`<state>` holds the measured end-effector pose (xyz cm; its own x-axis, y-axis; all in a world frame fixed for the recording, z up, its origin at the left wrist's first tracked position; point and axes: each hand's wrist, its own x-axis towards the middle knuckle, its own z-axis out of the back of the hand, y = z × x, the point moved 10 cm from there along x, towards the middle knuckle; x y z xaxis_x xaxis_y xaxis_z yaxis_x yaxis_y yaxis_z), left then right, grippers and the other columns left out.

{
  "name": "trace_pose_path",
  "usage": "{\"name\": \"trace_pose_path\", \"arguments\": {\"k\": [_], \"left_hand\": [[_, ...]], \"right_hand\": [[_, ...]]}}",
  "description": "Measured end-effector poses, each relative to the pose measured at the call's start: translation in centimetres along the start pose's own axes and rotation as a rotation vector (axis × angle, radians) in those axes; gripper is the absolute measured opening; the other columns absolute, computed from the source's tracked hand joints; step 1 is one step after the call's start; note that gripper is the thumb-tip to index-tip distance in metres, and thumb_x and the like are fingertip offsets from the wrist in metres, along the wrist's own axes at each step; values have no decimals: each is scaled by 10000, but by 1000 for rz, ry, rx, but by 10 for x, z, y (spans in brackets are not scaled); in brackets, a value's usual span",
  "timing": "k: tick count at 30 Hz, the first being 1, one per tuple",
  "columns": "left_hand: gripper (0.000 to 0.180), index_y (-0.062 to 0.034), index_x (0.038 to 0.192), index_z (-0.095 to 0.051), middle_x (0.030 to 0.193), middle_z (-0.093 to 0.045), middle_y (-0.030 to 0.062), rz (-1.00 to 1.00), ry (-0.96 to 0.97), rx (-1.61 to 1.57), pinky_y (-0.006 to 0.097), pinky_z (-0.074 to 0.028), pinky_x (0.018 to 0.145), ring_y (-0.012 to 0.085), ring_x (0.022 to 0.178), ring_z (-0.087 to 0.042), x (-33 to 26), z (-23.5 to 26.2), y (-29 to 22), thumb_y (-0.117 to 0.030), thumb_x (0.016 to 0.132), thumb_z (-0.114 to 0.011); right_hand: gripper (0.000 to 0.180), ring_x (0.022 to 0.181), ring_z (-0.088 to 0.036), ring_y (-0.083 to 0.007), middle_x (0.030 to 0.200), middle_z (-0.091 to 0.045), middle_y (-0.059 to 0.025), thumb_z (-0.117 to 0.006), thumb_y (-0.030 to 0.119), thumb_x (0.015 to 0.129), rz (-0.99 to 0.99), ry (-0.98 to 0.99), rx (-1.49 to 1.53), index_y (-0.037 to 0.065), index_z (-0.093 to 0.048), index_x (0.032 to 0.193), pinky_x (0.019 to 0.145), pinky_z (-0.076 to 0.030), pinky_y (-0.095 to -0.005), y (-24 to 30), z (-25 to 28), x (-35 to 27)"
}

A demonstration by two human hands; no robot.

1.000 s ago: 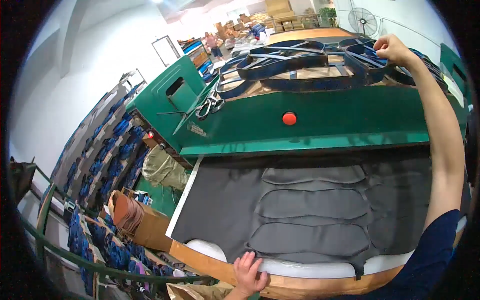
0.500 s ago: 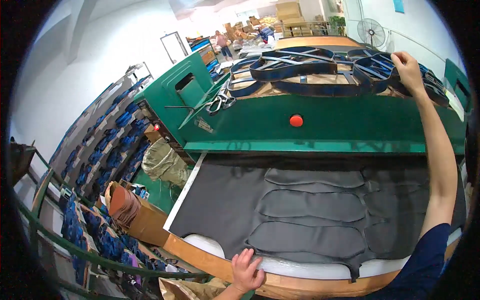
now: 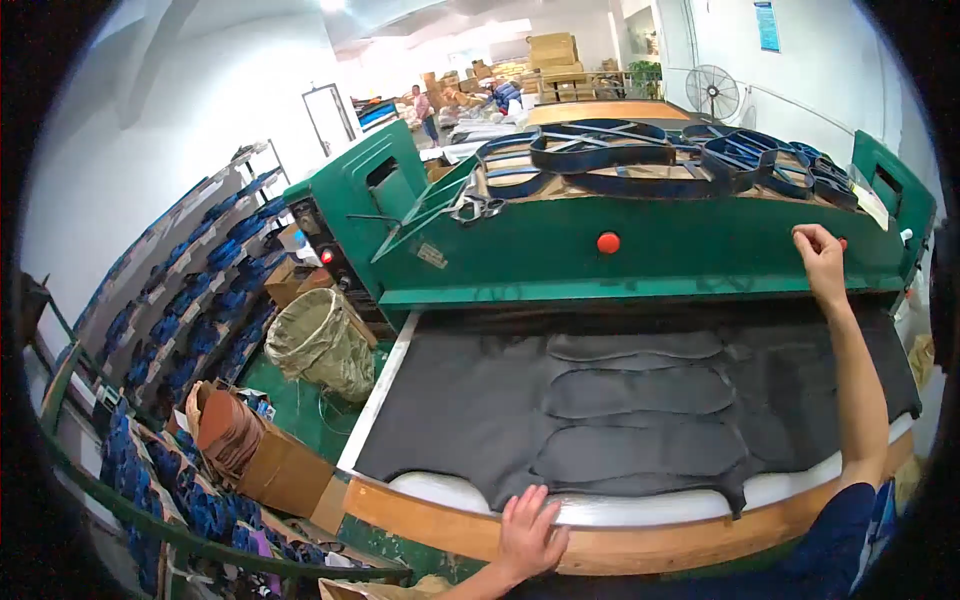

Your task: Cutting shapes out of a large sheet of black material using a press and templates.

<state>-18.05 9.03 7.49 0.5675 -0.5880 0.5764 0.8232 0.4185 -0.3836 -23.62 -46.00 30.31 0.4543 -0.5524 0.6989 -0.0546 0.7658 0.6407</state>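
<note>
My left hand [image 3: 533,533] rests with fingers extended on the near edge of a black sheet [image 3: 440,420], beside a wooden edge [image 3: 640,558]. Long sole-like outlines, such as this cut shape [image 3: 640,450], show in the sheet. Raised at the right, my right hand [image 3: 822,262] has its fingers curled together, in front of the green press beam [image 3: 520,250] and close to a red button [image 3: 843,243]. Whether anything lies inside those fingers is hidden. Blue-black steel cutting dies [image 3: 600,150] lie on top of the beam, above and left of that hand.
Scissors [image 3: 475,208] hang at the beam's left end, and another red button [image 3: 608,243] sits mid-beam. At the left stand a large sack [image 3: 320,345], a cardboard box [image 3: 285,475] and racks of blue dies [image 3: 190,300]. A green rail [image 3: 200,540] curves along the lower left.
My right hand has left the dies and come down in front of the beam near the right red button. My left hand stays at the sheet's near edge. The view has shifted slightly.
</note>
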Motion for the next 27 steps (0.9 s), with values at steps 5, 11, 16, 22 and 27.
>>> {"name": "trace_pose_path", "arguments": {"k": [5,11,16,22,27], "left_hand": [[442,-30,1168,-601,1290,-552,209,-74,-64,-111,535,-369,1030,386,1230,-510,-9,58,52,-175,764,-708],[413,17,1135,-583,1229,-562,224,-3,-105,-100,506,-411,1002,413,1177,-526,-45,140,159,-120,763,-696],[391,22,1122,-599,1206,-583,212,35,-105,-138,464,-437,983,399,1161,-546,-70,177,212,-99,763,-695],[397,22,1139,-595,1191,-592,208,78,-134,-170,456,-443,986,390,1159,-551,-87,185,250,-85,768,-689],[396,20,1144,-597,1204,-587,206,65,-142,-219,454,-441,996,387,1164,-547,-75,180,243,-90,774,-687]], "right_hand": [[125,738,-526,-35,804,-609,34,-617,96,919,-75,116,-66,-12,-670,954,669,-426,-212,37,-58,-70],[131,814,-574,-64,867,-653,-8,-633,83,897,-169,332,-79,-12,-665,981,727,-465,-229,124,-157,-168],[132,829,-588,-77,891,-647,-20,-662,62,876,-185,548,62,0,-653,993,739,-485,-244,256,-243,-231],[370,852,-657,-332,849,-645,-202,-741,305,853,197,842,1444,-19,-595,747,702,-576,-447,515,-284,-269],[141,836,-664,-331,846,-656,-199,-604,73,914,432,1311,1503,-23,-606,810,759,-571,-486,601,-249,-286]]}}
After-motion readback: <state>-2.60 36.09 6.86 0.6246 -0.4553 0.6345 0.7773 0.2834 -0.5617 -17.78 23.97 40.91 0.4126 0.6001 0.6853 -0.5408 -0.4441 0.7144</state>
